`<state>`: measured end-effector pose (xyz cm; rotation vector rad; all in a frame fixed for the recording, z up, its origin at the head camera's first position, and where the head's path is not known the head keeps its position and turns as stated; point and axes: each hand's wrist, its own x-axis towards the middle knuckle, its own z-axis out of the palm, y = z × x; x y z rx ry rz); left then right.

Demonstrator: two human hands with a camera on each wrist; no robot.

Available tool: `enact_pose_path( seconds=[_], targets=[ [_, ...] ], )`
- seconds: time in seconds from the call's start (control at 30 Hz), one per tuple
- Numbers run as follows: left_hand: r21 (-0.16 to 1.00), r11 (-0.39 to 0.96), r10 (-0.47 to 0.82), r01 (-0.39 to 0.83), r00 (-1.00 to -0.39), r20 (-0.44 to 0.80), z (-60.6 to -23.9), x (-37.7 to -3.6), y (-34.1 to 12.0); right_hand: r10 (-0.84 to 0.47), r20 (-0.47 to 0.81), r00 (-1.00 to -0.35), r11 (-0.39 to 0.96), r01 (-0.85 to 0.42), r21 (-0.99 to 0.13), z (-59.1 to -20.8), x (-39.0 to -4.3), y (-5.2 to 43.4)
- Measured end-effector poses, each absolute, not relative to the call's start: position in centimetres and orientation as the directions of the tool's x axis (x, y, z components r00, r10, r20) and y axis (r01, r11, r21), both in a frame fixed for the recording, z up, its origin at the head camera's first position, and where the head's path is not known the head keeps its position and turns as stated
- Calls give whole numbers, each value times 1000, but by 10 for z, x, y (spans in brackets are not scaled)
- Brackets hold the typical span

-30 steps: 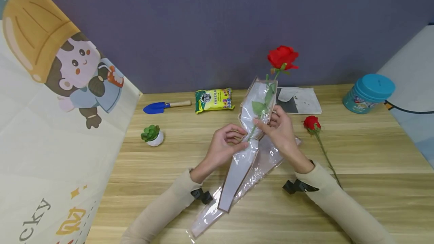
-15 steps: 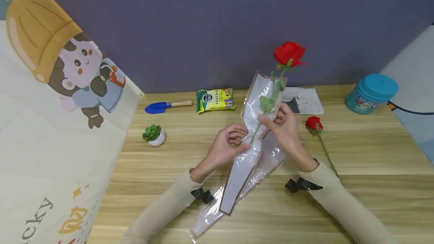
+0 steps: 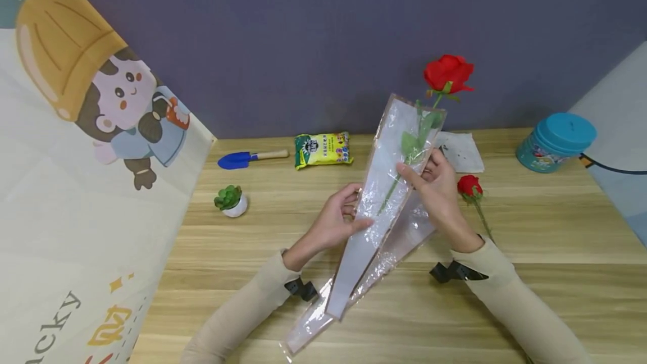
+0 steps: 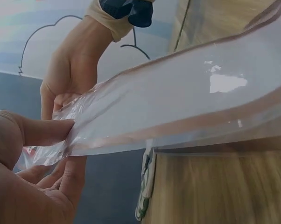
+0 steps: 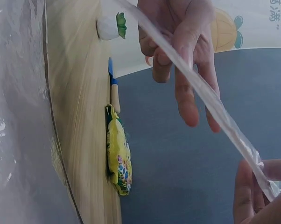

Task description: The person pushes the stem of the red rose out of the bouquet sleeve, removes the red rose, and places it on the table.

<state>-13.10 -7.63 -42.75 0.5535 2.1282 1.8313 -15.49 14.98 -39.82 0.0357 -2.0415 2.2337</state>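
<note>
Left hand pinching the left edge of the clear sleeve, thumb on top and fingers curled underneath, as seen also from the left wrist view. Right hand gripping the right edge of the same sleeve, higher up, with thumb pressed on the front film and fingers behind. Sleeve held tilted above the table, wide mouth up and to the right, narrow tip down near the left forearm. Inside the sleeve, rose with green stem and leaves; red head standing out above the mouth, stem running down between both hands. Under the held sleeve, second sleeve lying flat on the wood, partly covered.

Just right of the right hand, second rose lying on the table, stem toward the near edge. Behind the hands, paper sheet, half hidden. Far right, blue tin. Far left along the wall, blue trowel and yellow bag beside it. Nearer, small potted plant, well apart from the left hand. At left, cartoon banner.
</note>
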Motion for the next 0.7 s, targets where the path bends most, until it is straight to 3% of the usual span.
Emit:
enact_pose_path(
  seconds=[0.33, 0.7],
  targets=[
    [992, 79, 481, 103, -875, 53, -423, -133, -80, 40, 112, -993, -72, -115, -991, -404, -156, 147],
    [996, 16, 421, 83, -904, 69, -423, -133, -80, -4, 110, -994, -51, -110, -993, -413, -152, 136]
  ],
)
